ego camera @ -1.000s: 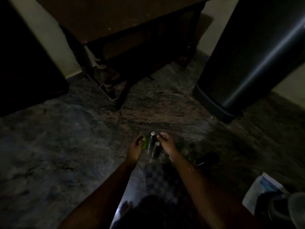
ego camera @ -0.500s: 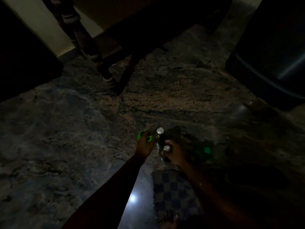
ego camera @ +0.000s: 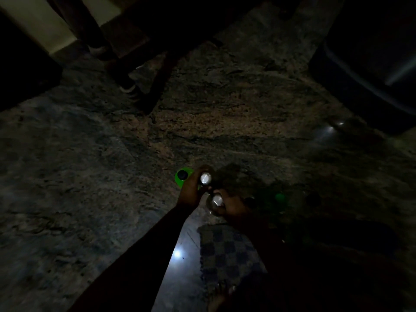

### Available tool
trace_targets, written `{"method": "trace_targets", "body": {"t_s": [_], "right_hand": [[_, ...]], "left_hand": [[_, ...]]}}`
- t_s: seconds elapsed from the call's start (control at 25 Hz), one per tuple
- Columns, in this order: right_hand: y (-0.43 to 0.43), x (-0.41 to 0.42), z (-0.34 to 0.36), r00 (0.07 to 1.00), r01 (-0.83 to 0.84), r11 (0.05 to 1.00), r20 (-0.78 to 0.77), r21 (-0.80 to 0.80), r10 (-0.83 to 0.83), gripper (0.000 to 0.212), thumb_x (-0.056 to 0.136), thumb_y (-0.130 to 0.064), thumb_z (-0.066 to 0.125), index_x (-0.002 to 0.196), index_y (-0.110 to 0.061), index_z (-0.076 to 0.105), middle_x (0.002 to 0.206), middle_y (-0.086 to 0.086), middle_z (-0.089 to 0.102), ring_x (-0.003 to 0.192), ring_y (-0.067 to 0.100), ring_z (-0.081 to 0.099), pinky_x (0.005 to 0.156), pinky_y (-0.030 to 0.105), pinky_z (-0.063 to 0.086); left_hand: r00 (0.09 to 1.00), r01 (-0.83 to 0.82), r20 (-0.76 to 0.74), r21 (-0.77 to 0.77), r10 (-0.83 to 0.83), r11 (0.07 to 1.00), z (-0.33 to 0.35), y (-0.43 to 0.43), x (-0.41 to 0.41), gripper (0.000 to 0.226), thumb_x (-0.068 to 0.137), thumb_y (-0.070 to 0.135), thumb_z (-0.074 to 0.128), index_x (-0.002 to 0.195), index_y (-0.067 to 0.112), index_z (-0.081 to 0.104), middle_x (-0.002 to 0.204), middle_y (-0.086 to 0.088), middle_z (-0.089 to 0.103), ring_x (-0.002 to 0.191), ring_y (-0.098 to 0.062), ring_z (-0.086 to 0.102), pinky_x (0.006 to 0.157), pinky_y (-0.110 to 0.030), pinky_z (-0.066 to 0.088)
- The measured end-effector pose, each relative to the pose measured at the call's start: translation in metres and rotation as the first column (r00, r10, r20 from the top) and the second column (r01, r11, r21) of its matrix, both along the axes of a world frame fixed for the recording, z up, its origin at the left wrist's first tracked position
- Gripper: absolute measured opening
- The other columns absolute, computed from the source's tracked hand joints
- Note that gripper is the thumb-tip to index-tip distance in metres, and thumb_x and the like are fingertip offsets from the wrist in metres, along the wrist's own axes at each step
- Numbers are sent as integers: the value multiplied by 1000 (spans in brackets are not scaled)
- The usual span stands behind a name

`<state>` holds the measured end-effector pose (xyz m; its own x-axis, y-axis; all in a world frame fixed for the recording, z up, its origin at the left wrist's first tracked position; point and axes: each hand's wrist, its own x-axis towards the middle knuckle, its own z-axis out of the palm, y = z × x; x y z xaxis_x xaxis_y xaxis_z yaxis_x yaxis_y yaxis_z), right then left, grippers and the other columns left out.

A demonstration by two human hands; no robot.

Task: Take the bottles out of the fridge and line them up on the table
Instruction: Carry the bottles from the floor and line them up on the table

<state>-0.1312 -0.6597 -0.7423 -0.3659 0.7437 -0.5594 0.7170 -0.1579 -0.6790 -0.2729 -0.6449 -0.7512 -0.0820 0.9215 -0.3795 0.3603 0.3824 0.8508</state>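
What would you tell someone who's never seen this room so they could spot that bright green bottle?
On the stone floor, follow the person's left hand. The green bottle stands beside it, to its left. Unlike the silver-capped bottle that hand grips, and another in the right hand, it is bright green with a dark cap.

Left hand (ego camera: 189,192) grips silver-capped bottle (ego camera: 206,178); right hand (ego camera: 234,207) grips second bottle (ego camera: 216,201) just beside; green bottle (ego camera: 182,176) at left.

Bare forearms (ego camera: 155,246), left hand (ego camera: 190,192) and right hand (ego camera: 235,207) bare too, checked cloth (ego camera: 227,251) — blue-grey squares — bare toes (ego camera: 221,289).
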Motion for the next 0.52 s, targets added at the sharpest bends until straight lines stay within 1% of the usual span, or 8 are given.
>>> {"method": "trace_targets", "body": {"t_s": [0.08,0.12,0.2,0.24,0.28,0.32,0.4,0.52], "right_hand": [[-6,4,9,999,-7,997,50,-74,11,51,92,-22,51,140,-15,34,139,15,47,126,30,46,104,34,34],[-11,7,16,998,3,998,60,-68,1,51,93,-25,49,141,-16,33,139,15,47,127,31,46,105,34,33],[-24,15,46,999,32,999,25,10,-32,54,88,-34,48,138,-15,39,138,11,50,128,27,46,107,26,28],[-31,17,64,999,44,999,-9,30,-44,54,86,-34,51,135,-15,42,137,10,51,128,24,46,106,23,26],[-36,18,82,998,60,997,-41,49,-58,51,86,-30,55,133,-14,45,137,9,52,128,22,46,106,21,26],[-42,19,103,993,100,992,-66,79,-95,48,86,-26,59,131,-15,48,135,8,54,127,22,48,105,21,28],[-60,15,151,973,217,965,-110,149,-202,43,83,-25,64,124,-20,55,128,6,60,121,20,53,103,24,35],[-96,6,235,959,257,947,-173,192,-225,41,82,-27,66,121,-18,57,125,6,63,118,20,56,100,26,40]], "left_hand": [[997,-79,31,46,77,996,11,-19,-3,52,75,-4,65,124,-1,49,128,-19,55,121,-28,52,104,-36,43],[992,-116,54,47,113,992,20,-30,-6,51,75,0,66,124,1,51,128,-18,57,120,-27,53,104,-39,44],[976,-196,103,40,191,980,44,-57,-9,54,73,15,68,124,11,52,127,-12,59,120,-27,55,102,-48,44],[968,-224,121,38,218,974,57,-70,-10,53,73,19,69,123,17,54,126,-8,61,119,-25,56,101,-47,46],[962,-246,129,38,239,969,75,-83,-10,49,74,17,69,121,22,56,122,-1,64,117,-20,58,98,-42,48],[961,-255,125,51,247,966,98,-94,-8,45,76,11,69,117,25,58,116,9,67,113,-9,60,95,-31,49],[950,-301,118,91,290,949,148,-115,-3,43,76,-3,67,112,20,59,102,24,69,99,13,59,84,-8,46],[930,-356,162,164,331,920,235,-149,2,44,73,-9,66,115,2,57,104,4,67,91,19,58,80,-3,44]]}}
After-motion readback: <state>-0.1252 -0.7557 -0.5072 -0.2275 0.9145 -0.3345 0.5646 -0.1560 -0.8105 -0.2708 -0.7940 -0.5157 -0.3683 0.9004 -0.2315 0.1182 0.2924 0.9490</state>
